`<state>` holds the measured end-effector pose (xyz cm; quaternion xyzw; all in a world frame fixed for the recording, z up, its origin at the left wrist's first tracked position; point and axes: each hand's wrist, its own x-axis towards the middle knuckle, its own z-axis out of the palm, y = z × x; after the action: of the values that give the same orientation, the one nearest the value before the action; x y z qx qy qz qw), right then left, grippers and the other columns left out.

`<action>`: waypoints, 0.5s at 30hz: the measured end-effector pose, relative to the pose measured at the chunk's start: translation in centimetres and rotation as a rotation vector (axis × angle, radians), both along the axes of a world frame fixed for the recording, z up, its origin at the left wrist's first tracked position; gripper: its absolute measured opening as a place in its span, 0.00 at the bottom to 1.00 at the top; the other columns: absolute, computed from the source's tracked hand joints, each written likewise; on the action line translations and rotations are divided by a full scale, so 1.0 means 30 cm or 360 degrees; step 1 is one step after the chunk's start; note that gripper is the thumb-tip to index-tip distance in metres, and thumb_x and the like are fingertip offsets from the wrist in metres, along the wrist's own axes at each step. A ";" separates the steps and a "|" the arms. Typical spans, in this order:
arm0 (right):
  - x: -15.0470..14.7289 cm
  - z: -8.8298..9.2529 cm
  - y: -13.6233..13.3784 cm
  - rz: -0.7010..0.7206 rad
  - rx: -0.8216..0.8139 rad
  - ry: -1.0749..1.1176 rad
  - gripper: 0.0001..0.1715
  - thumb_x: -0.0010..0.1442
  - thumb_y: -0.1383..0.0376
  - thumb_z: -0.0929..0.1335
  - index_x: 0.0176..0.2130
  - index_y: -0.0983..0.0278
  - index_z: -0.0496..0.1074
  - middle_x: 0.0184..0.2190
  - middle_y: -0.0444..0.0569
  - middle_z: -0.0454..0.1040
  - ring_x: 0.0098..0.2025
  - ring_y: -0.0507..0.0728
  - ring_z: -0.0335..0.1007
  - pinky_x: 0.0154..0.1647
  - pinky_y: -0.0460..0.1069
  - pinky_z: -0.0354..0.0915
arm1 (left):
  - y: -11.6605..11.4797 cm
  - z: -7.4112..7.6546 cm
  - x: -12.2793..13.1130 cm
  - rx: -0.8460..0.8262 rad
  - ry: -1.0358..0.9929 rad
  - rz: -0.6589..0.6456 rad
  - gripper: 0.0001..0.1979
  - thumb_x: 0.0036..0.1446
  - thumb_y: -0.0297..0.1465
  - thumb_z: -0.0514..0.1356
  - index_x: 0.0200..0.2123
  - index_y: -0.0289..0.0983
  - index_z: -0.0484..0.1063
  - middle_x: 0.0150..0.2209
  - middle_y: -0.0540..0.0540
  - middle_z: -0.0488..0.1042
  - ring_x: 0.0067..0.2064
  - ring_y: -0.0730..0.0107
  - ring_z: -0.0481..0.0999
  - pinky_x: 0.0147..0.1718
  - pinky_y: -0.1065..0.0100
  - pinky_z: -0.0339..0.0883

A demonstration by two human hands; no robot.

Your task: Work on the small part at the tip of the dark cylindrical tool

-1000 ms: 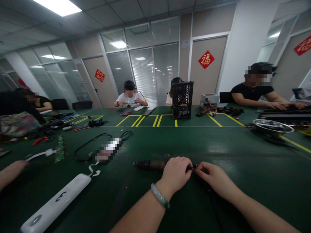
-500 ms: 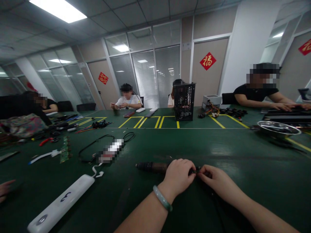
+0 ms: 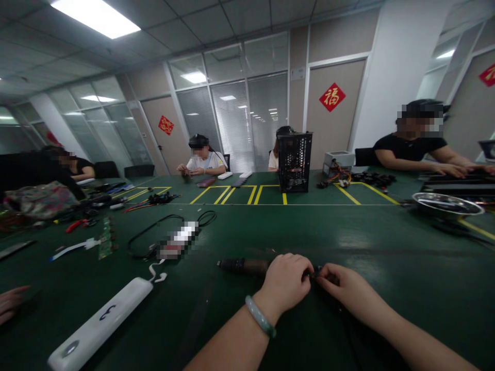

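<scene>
A dark, cylindrical electric screwdriver (image 3: 249, 266) lies across the green table (image 3: 255, 237), its narrow tip pointing left. My left hand (image 3: 288, 281), with a pale green bangle (image 3: 260, 315) on the wrist, wraps over the screwdriver's rear part. Close beside it, my right hand (image 3: 342, 281) pinches at the tool's right end, where a dark cord (image 3: 340, 310) seems to run down toward me. The fingertips of both hands nearly meet there. What exactly lies between the right fingertips is small and mostly hidden.
To the left lie a long white bar (image 3: 102, 322) marked 3, a phone-like device (image 3: 180, 239) with a black cord, and a green circuit board (image 3: 106, 239). A black computer case (image 3: 294, 162) stands farther back; a metal bowl (image 3: 446, 204) is at right. Another person's hand (image 3: 11, 303) shows at left.
Both hands keep nearly the same hold on the screwdriver and its right end. The view has shifted slightly.
</scene>
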<state>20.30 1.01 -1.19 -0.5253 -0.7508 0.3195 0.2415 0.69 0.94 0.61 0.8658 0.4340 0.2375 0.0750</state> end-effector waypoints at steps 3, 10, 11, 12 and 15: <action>0.001 -0.002 0.000 0.0003 0.0002 0.0015 0.10 0.62 0.59 0.64 0.33 0.61 0.71 0.30 0.44 0.76 0.32 0.55 0.72 0.30 0.46 0.62 | 0.001 -0.003 0.000 -0.0010 -0.0011 0.0027 0.07 0.57 0.28 0.58 0.40 0.41 0.70 0.40 0.50 0.74 0.43 0.64 0.70 0.45 0.62 0.63; 0.004 -0.005 0.002 -0.0021 -0.0003 -0.0017 0.11 0.62 0.59 0.64 0.33 0.61 0.71 0.29 0.44 0.76 0.31 0.55 0.72 0.28 0.46 0.61 | -0.001 0.001 0.000 0.0000 -0.0012 0.0047 0.06 0.57 0.30 0.59 0.40 0.42 0.70 0.39 0.52 0.73 0.42 0.65 0.70 0.43 0.63 0.63; 0.004 -0.004 0.001 -0.0019 0.0002 -0.0019 0.10 0.62 0.59 0.64 0.33 0.61 0.71 0.29 0.44 0.77 0.31 0.55 0.72 0.29 0.46 0.61 | -0.001 0.003 0.000 0.0005 -0.0011 0.0037 0.06 0.57 0.30 0.59 0.40 0.42 0.70 0.40 0.52 0.74 0.42 0.66 0.70 0.43 0.63 0.63; 0.003 -0.002 0.000 -0.0013 0.0004 -0.0019 0.10 0.61 0.60 0.64 0.33 0.61 0.71 0.29 0.44 0.77 0.31 0.55 0.72 0.29 0.46 0.61 | -0.002 0.004 0.000 0.0011 -0.0007 0.0026 0.06 0.57 0.29 0.59 0.40 0.42 0.70 0.40 0.52 0.74 0.43 0.66 0.70 0.43 0.63 0.63; 0.001 0.005 -0.004 0.0002 0.0010 -0.0022 0.10 0.61 0.60 0.64 0.33 0.61 0.71 0.30 0.44 0.77 0.32 0.55 0.73 0.30 0.46 0.61 | -0.004 0.008 -0.001 0.0035 0.0009 -0.0005 0.07 0.57 0.27 0.58 0.40 0.42 0.70 0.40 0.52 0.74 0.43 0.65 0.70 0.44 0.63 0.63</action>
<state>20.32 0.90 -1.04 -0.5263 -0.7537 0.3138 0.2377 0.65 0.82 0.84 0.8679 0.4303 0.2397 0.0645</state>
